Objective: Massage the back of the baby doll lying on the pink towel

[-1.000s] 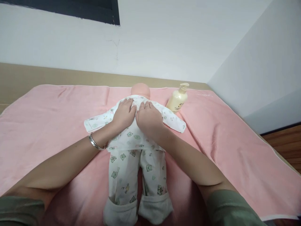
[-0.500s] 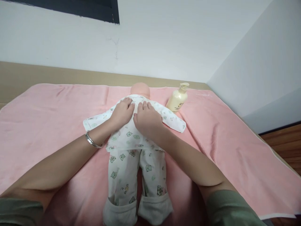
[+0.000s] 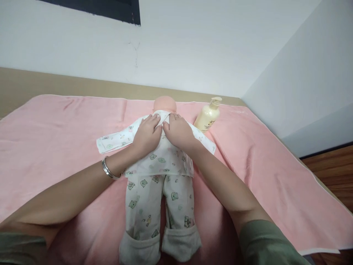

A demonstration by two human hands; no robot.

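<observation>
A baby doll (image 3: 164,103) in a white printed top and trousers (image 3: 173,198) lies on a pink blanket (image 3: 71,147), its bald head away from me and its legs toward me. On the upper left of the doll's torso rests my left hand (image 3: 148,133), flat, fingers stretched toward the doll's neck. My right hand (image 3: 179,131) lies flat on the upper right side, its thumb close to the left thumb. Neither hand grips anything. Beneath my palms the shirt cloth is hidden.
A cream pump bottle (image 3: 207,117) leans at a tilt on the blanket, right of the doll's head. Behind the blanket runs a beige ledge (image 3: 82,86) against a white wall (image 3: 179,48). Brown wood (image 3: 328,175) shows at the right.
My right hand has shifted up and slightly right on the doll's torso, and my left hand slightly right. The thumbs are now nearly level. The shirt's collar is creased differently.
</observation>
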